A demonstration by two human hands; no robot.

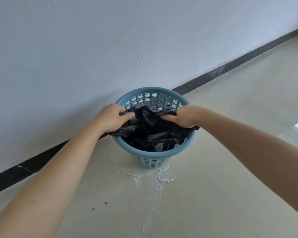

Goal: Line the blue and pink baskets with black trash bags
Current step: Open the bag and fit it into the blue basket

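Black film, thin and crinkled, fills most of the blue basket (pixel 154 152): the trash bag (pixel 151 134) sits bunched inside, glossy where it creases. Left hand (pixel 111 117) pinches the bag's edge at the left side of the rim; right hand (pixel 181 117) is closed on the edge at the right side. Both grasp plastic, not the basket itself.

Basket: round, tapered, moulded plastic with a smooth rolled rim and a perforated wall, apple-shaped cutouts above, plain slots lower down. It stands on the pale floor (pixel 213 194) near the white wall (pixel 110 40) and its dark skirting (pixel 33 162). White smears of plaster (pixel 160 177) and some dark crumbs lie just in front of it.

Risks, as I judge them:
- Film is thin; a hard pull over the rim could tear it.
- Far rim is bare, so the bag may slip back in once let go.
- Light basket may tip or slide under uneven pulling.

Pink basket not in view.
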